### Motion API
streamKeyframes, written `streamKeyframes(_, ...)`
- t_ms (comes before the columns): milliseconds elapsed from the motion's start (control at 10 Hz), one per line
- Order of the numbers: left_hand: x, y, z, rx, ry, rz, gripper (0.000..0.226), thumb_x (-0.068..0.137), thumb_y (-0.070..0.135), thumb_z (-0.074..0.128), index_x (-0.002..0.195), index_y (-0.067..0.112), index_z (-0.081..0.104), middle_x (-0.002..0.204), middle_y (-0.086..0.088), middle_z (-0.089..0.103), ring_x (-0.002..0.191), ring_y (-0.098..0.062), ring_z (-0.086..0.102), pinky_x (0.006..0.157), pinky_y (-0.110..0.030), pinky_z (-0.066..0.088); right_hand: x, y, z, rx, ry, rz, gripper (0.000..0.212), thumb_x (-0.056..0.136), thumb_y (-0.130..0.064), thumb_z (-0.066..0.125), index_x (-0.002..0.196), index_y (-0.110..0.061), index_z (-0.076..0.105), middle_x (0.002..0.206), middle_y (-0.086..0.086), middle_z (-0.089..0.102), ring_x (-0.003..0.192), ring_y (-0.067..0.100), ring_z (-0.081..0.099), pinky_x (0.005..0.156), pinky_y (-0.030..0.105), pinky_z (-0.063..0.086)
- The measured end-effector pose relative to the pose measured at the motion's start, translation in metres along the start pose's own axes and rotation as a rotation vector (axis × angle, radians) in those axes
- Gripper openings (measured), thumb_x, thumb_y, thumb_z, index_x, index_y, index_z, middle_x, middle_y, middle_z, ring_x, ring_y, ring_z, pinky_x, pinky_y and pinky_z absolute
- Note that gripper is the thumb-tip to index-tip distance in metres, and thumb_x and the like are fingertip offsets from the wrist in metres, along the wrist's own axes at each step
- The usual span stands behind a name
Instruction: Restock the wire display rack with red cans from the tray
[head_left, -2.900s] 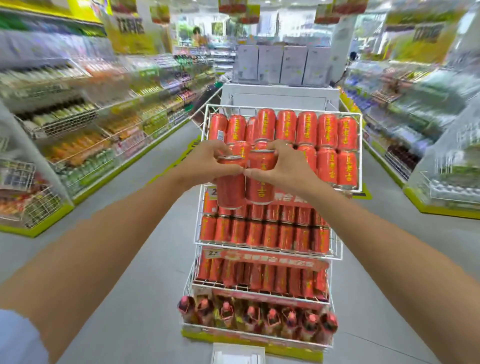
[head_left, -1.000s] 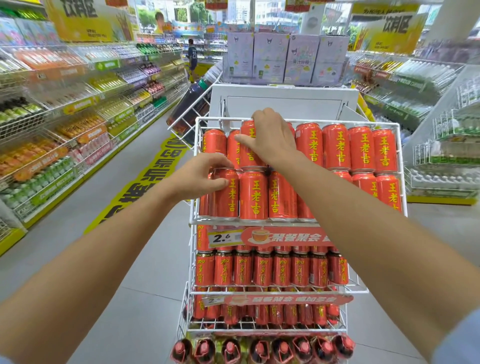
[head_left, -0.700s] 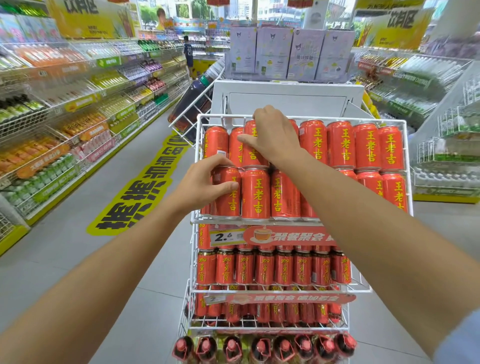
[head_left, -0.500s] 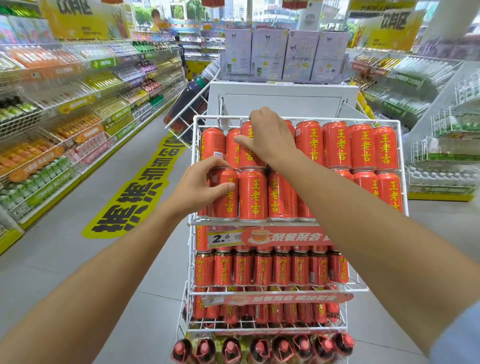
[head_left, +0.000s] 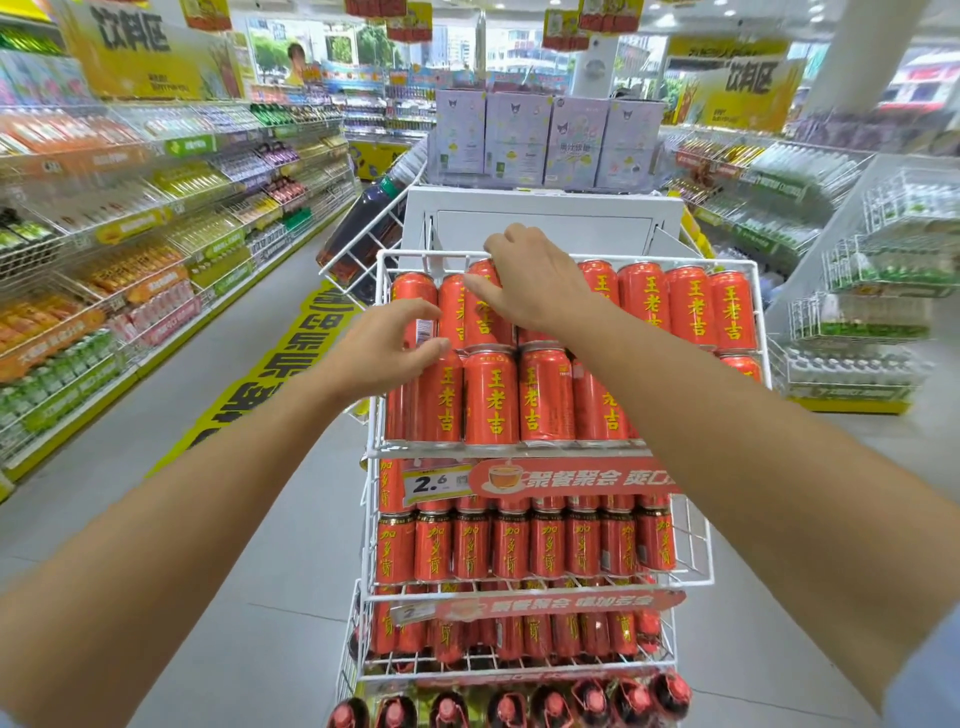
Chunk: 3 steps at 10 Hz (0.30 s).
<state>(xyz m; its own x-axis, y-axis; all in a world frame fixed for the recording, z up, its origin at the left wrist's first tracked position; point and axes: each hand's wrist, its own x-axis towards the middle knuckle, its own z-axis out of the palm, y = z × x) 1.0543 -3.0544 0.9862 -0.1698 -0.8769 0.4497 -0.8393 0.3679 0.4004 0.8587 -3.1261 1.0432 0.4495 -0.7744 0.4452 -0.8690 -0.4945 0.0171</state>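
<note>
The white wire display rack (head_left: 754, 332) stands in front of me, its tiers packed with red cans. On the top tier a front row of red cans (head_left: 491, 397) stands before a higher back row (head_left: 688, 306). My right hand (head_left: 535, 291) reaches over the back row at its left, fingers curled over the top of one red can (head_left: 480, 317) and thumb across its front. My left hand (head_left: 387, 348) hovers at the tier's left end with loose, spread fingers, the thumb touching the top of the front-left can (head_left: 441, 400). No tray is in view.
Lower tiers hold more red cans (head_left: 524, 545), and dark bottles (head_left: 509, 709) line the bottom. A white cabinet (head_left: 545, 223) with pale boxes stands behind the rack. Stocked shelves run along both sides of the grey aisle floor (head_left: 260, 519).
My left hand has let go of the front-left can and its fingers have opened and lifted a little. My right hand stays on the back-row can.
</note>
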Motion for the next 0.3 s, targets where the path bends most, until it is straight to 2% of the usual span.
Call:
streamKeyframes(100, 0.0, 0.019, -0.015, 0.16, -0.053, 0.012, 0.046, 0.101, 0.035, 0.06, 0.138, 0.009, 0.06, 0.139, -0.013, 0.064, 0.129, -0.032, 0.059, 0.104, -0.042, 0.046, -0.017, 0.01, -0.01, -0.049, -0.151, -0.056, 0.065, 0.099, -0.058, 0.051, 0.141, -0.009, 0.051, 0.137, 0.02, 0.053, 0.13, 0.04, 0.047, 0.106, 0.051, 0.044)
streamKeyframes(200, -0.01, 0.038, -0.023, 0.301, -0.164, 0.008, 0.05, 0.102, 0.038, 0.058, 0.138, 0.002, 0.056, 0.14, -0.021, 0.059, 0.13, -0.037, 0.054, 0.108, -0.047, 0.043, -0.044, 0.022, -0.023, -0.073, -0.272, -0.094, 0.075, 0.097, -0.063, 0.051, 0.149, -0.01, 0.042, 0.151, 0.021, 0.044, 0.141, 0.041, 0.039, 0.114, 0.053, 0.037)
streamKeyframes(300, -0.025, 0.057, -0.02, 0.41, -0.204, -0.017, 0.059, 0.101, 0.046, 0.056, 0.135, -0.002, 0.056, 0.139, -0.022, 0.058, 0.129, -0.039, 0.053, 0.109, -0.051, 0.042, -0.077, 0.033, -0.037, -0.104, -0.301, -0.089, 0.078, 0.096, -0.065, 0.051, 0.15, -0.011, 0.04, 0.154, 0.021, 0.04, 0.144, 0.042, 0.035, 0.115, 0.055, 0.036)
